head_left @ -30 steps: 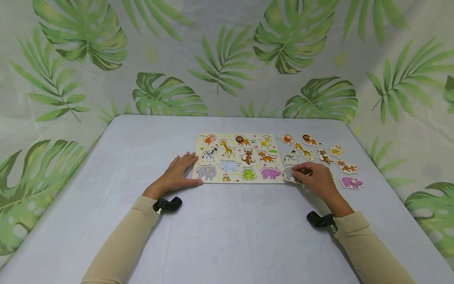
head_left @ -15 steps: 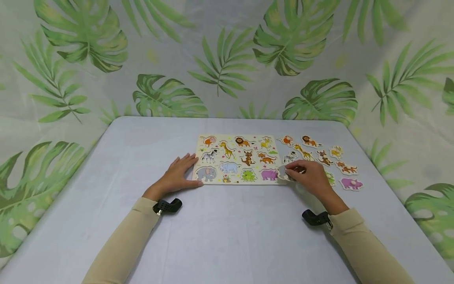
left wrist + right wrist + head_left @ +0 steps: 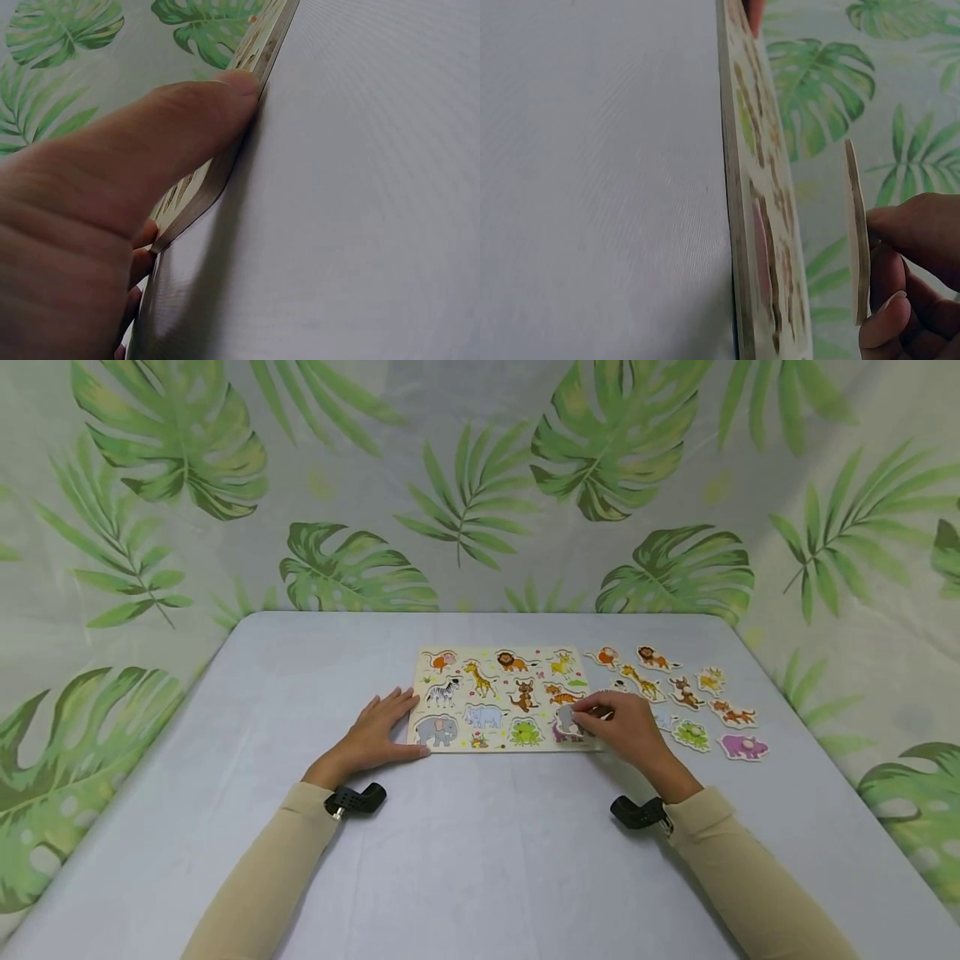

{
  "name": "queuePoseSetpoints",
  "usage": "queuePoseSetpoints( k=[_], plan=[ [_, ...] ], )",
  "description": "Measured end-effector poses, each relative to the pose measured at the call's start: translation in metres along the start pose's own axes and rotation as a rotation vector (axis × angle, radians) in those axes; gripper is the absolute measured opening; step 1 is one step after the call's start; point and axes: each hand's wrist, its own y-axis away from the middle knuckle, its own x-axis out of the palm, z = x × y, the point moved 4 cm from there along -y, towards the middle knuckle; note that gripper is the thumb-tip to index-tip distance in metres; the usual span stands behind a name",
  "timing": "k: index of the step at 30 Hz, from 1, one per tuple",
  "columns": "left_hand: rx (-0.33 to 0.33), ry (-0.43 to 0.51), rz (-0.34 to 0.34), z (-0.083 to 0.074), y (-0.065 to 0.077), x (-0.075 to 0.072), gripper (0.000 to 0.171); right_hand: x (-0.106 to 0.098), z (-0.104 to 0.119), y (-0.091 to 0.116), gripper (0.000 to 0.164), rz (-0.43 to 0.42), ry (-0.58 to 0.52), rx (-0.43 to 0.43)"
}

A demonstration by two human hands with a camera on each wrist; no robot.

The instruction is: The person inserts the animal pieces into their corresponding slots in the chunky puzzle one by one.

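Observation:
A wooden animal puzzle board [image 3: 475, 653] lies flat on the table. My left hand [image 3: 367, 735] rests at its lower left corner, the thumb along the front edge and the fingers spread by the left edge. Close up in the left wrist view, the thumb [image 3: 202, 105] touches the board's edge. A grey elephant puzzle piece [image 3: 565, 718] is pinched by my right hand [image 3: 628, 728] over the board's lower right, partly covering the purple hippo picture. The right wrist view shows that puzzle piece [image 3: 857, 240] edge-on, raised apart from the board.
Right of the board lie several loose pieces, among them a lion [image 3: 657, 657], a giraffe [image 3: 642, 682], a frog [image 3: 690, 734] and a purple hippo [image 3: 742, 747]. My right hand partly hides the zebra and light blue pieces. A leaf-print cloth [image 3: 465, 568] hangs behind the table.
My right hand has moved left with the elephant piece, from among the loose pieces to over the board's lower right. The frog piece has come into full view. The left hand stays put.

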Motion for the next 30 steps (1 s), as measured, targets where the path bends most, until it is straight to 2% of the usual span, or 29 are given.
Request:
queuePoseSetpoints(
  k=[11,21,30],
  plan=[
    [0.015,0.014,-0.005,-0.003,-0.004,0.002,0.098,0.009,0.018,-0.012,0.012,0.024,-0.039,-0.006],
    [0.025,0.013,-0.019,-0.006,0.0,0.0,0.097,0.027,0.033,-0.021,0.011,0.059,-0.138,-0.004],
    [0.016,0.003,-0.017,-0.004,0.002,0.0,0.097,0.046,0.051,-0.027,0.01,0.033,-0.129,-0.026]
  ],
)
